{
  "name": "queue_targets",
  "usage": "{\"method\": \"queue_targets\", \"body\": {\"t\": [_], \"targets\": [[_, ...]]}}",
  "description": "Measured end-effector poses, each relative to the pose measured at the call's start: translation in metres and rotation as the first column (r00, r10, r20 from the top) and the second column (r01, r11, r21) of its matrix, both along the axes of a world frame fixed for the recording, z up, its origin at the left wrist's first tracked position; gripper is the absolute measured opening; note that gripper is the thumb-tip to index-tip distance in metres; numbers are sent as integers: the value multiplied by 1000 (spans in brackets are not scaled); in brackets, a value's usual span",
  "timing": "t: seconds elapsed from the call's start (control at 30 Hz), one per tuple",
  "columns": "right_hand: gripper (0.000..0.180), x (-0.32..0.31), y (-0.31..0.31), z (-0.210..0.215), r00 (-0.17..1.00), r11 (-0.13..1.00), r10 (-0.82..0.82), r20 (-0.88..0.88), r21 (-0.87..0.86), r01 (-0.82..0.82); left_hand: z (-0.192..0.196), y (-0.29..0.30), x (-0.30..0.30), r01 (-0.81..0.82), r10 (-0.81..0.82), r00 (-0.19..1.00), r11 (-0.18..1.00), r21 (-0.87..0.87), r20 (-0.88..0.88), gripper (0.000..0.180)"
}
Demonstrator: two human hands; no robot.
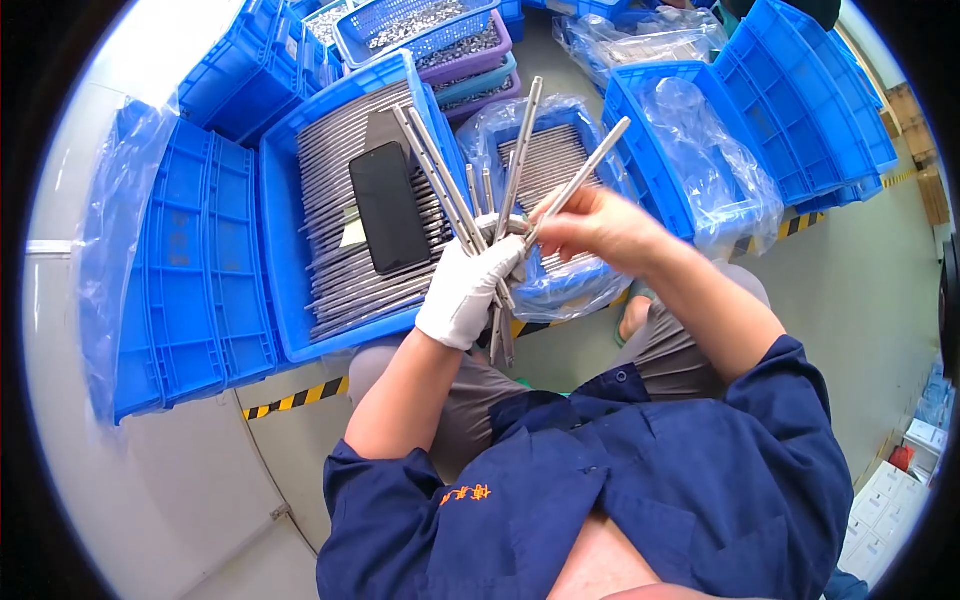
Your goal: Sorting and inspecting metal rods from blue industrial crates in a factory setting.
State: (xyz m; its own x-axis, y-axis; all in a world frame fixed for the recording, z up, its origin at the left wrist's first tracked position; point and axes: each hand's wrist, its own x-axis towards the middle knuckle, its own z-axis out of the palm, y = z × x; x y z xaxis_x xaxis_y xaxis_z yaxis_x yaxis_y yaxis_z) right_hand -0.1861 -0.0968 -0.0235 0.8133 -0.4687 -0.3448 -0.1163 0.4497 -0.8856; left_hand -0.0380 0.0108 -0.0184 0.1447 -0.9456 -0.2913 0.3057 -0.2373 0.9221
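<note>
My left hand, in a white glove, is closed around several metal rods that fan out above and below the fist. Small holes run along some of them. My bare right hand pinches one metal rod, which slants up to the right and whose lower end meets the bundle at my left hand. Left of the bundle, a black smartphone lies on rows of metal rods inside a blue crate. Behind my hands, more rods fill a smaller blue crate lined with clear plastic.
Stacked blue crates stand at the left, and more crates at the right. Baskets of small metal parts are piled at the back. A plastic-lined blue crate sits right of my right hand. Striped floor tape runs below.
</note>
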Motion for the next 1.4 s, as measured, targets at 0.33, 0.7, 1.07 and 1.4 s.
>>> {"method": "queue_targets", "body": {"t": [0.33,0.7,1.07,1.4], "targets": [[23,-7,4,11,966,949,258,32,181,-259,4,-2,8,-93,92,970,996,5,-224,20],[24,0,61,-3,652,630,755,65,204,-750,0,1,14,-11,9,998,999,-37,-69,31],[18,-36,-50,31,866,976,-217,451,91,198,15,4,5,188,-203,970,975,116,131,18],[18,-42,-45,35,938,962,-133,320,-185,199,13,4,1,241,-258,959,961,138,118,20]]}}
